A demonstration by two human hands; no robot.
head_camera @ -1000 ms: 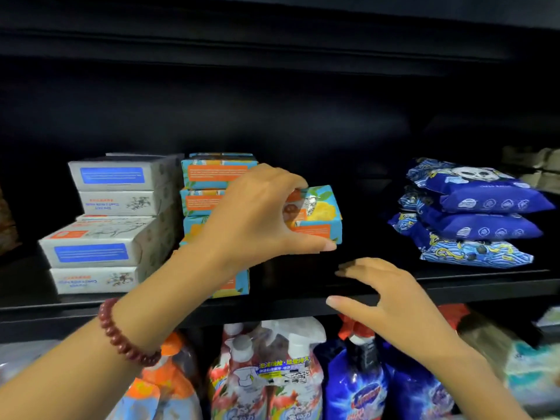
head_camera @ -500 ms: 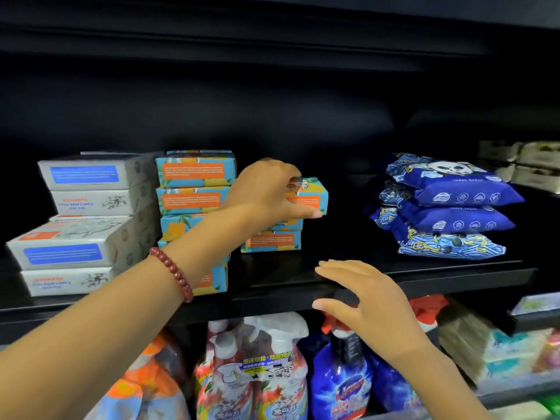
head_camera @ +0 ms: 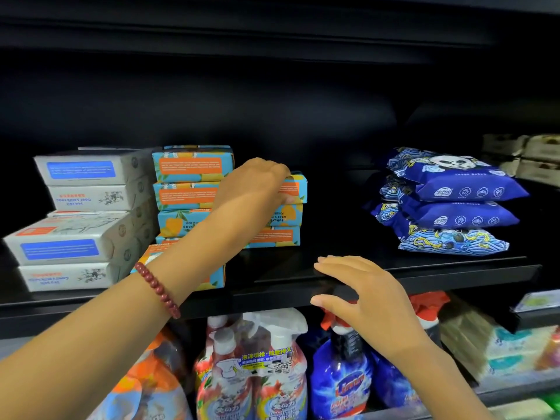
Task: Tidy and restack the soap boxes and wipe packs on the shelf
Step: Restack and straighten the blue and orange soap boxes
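We begin at the left hand (head_camera: pixel 257 183). Its fingers curl down over the top soap box (head_camera: pixel 297 187) and the thumb presses its front face, so the box is gripped from above. It is a flat rectangular carton of glossy teal card with an orange label and yellow fruit print. It lies on a short stack (head_camera: pixel 286 216) of two like cartons, set towards the back of the shelf (head_camera: pixel 454 275). Just to the left stands a taller pile of the same teal cartons (head_camera: pixel 192 166). Further left are the white soap boxes (head_camera: pixel 80 170), matte card with blue labels, in a stepped heap. A bracelet (head_camera: pixel 157 289) of dark red beads circles the left wrist.

The right hand (head_camera: pixel 366 295) holds nothing. Its fingers (head_camera: pixel 336 262) are straight and slightly spread over the shelf's black front lip, with the thumb below the edge. We cannot tell whether they touch it. Well to the right lie the wipe packs (head_camera: pixel 454 189), three soft, puffy blue plastic pouches piled flat. On the level below stand spray bottles (head_camera: pixel 272 365) with white trigger heads.
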